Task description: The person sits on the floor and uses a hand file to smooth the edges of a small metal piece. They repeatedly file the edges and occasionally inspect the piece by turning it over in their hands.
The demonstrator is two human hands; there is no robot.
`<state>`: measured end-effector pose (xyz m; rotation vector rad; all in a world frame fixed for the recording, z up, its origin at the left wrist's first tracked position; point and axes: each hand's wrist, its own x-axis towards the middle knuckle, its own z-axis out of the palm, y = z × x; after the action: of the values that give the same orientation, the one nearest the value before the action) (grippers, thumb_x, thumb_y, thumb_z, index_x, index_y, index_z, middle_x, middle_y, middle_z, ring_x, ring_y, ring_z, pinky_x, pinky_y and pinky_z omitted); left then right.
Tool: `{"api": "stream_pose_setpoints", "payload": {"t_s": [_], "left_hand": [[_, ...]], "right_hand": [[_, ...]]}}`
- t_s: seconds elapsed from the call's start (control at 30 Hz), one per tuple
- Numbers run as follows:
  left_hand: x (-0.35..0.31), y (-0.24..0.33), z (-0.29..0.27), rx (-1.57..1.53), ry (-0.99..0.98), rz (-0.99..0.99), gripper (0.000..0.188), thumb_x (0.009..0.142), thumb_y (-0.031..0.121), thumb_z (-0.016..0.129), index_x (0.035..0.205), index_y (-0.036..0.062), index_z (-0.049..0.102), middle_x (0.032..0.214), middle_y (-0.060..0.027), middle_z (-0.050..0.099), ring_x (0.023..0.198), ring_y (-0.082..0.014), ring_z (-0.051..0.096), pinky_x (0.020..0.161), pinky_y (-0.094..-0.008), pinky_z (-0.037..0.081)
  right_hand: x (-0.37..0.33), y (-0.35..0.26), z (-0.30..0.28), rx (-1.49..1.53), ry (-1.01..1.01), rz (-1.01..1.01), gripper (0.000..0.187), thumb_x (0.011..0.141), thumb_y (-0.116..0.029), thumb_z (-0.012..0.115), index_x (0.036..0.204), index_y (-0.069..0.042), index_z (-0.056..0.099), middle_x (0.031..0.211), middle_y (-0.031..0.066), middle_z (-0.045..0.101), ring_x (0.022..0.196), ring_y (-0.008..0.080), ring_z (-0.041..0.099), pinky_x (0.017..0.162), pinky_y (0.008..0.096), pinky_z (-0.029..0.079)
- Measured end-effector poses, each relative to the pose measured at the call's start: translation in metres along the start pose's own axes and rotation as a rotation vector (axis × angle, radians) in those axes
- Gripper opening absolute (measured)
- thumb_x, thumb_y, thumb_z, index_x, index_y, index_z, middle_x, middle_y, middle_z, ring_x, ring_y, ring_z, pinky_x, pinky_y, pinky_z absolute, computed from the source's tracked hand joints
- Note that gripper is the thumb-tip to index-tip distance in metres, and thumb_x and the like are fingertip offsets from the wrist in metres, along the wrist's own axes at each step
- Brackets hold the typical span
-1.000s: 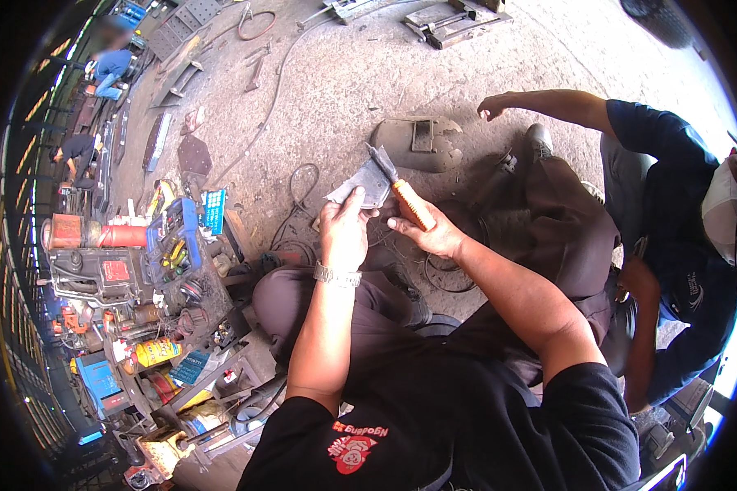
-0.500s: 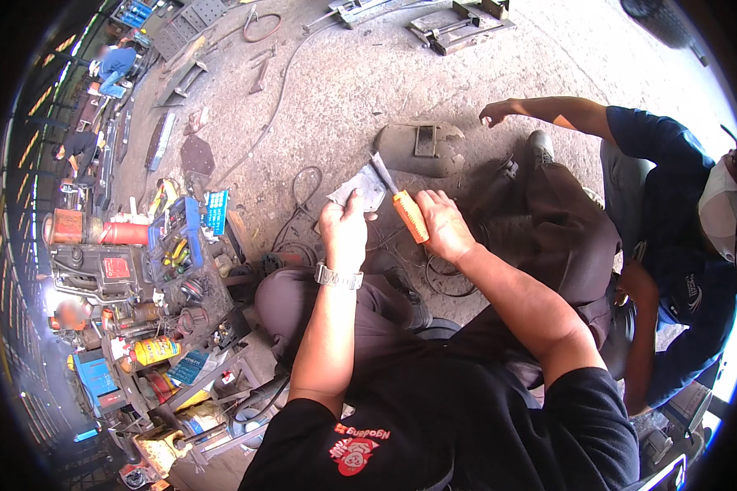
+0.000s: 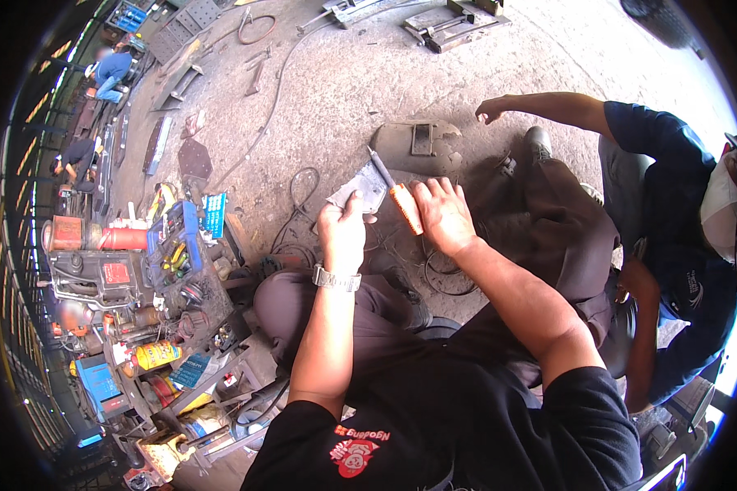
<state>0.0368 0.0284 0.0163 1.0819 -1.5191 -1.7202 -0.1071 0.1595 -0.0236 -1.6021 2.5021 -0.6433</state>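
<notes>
The left hand pinches the metal plate out past the knees – likely steadying it beside the orange-handled tool – while the right hand has its fingers loosely extended, grip unclear.

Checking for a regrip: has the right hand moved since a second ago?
Yes, slightly: judged against the welding mask on the floor, the right hand has shifted forward, closer to it.

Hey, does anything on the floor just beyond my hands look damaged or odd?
Yes, one thing: the windowed grey-brown shield, on the floor beyond the metal plate in your left hand. Its right end looks ragged, perhaps chipped, unlike its smoothly rounded left end.
</notes>
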Motion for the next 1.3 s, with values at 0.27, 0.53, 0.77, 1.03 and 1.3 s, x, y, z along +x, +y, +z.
{"api": "stream_pose_setpoints", "payload": {"t_s": [0.27, 0.53, 0.77, 1.03, 1.3], "left_hand": [[-0.001, -0.002, 0.003, -0.239, -0.027, -0.012, 0.017, 0.103, 0.007, 0.058, 0.114, -0.0005, 0.069, 0.102, -0.0079, 0.074, 0.08, -0.0148, 0.07, 0.065, -0.029, 0.057], [0.0, -0.002, 0.002, -0.48, -0.109, -0.07, 0.013, 0.1, 0.003, 0.061, 0.11, -0.0008, 0.068, 0.103, -0.0097, 0.073, 0.084, -0.0182, 0.072, 0.069, -0.0314, 0.061], [-0.002, 0.001, 0.003, -0.455, -0.17, -0.074, 0.018, 0.099, 0.002, 0.061, 0.116, -0.0002, 0.068, 0.106, -0.0105, 0.073, 0.086, -0.019, 0.071, 0.072, -0.0314, 0.06], [-0.005, 0.0, 0.001, -0.465, -0.168, -0.079, 0.018, 0.099, 0.002, 0.06, 0.115, 0.0003, 0.068, 0.105, -0.0102, 0.073, 0.086, -0.0187, 0.072, 0.071, -0.0309, 0.059], [-0.004, -0.005, 0.004, -0.492, -0.158, -0.087, 0.018, 0.1, 0.002, 0.06, 0.116, -0.0007, 0.068, 0.105, -0.012, 0.074, 0.086, -0.0202, 0.073, 0.071, -0.0311, 0.06]], "right_hand": [[0.001, 0.002, 0.012, 0.448, -0.028, -0.034, 0.038, 0.085, -0.011, 0.068, 0.121, -0.004, 0.057, 0.114, 0.0176, 0.063, 0.111, 0.0402, 0.057, 0.095, 0.0495, 0.047], [-0.003, -0.008, 0.028, 1.208, -0.169, 0.108, 0.059, 0.092, -0.01, 0.077, 0.145, -0.009, 0.05, 0.118, 0.0003, 0.064, 0.109, 0.0118, 0.055, 0.101, 0.0302, 0.046], [-0.002, -0.004, 0.036, 1.315, -0.184, 0.119, 0.066, 0.093, -0.013, 0.076, 0.151, -0.007, 0.044, 0.126, 0.0022, 0.06, 0.116, 0.013, 0.051, 0.106, 0.0309, 0.042], [0.001, -0.003, 0.029, 1.315, -0.296, 0.129, 0.069, 0.096, -0.015, 0.074, 0.154, -0.005, 0.039, 0.132, 0.0038, 0.056, 0.123, 0.0141, 0.049, 0.108, 0.0318, 0.04], [-0.005, -0.001, 0.024, 1.403, -0.357, 0.285, 0.069, 0.095, -0.021, 0.075, 0.152, -0.004, 0.041, 0.144, 0.0094, 0.054, 0.134, 0.0216, 0.048, 0.118, 0.0382, 0.033]]}}
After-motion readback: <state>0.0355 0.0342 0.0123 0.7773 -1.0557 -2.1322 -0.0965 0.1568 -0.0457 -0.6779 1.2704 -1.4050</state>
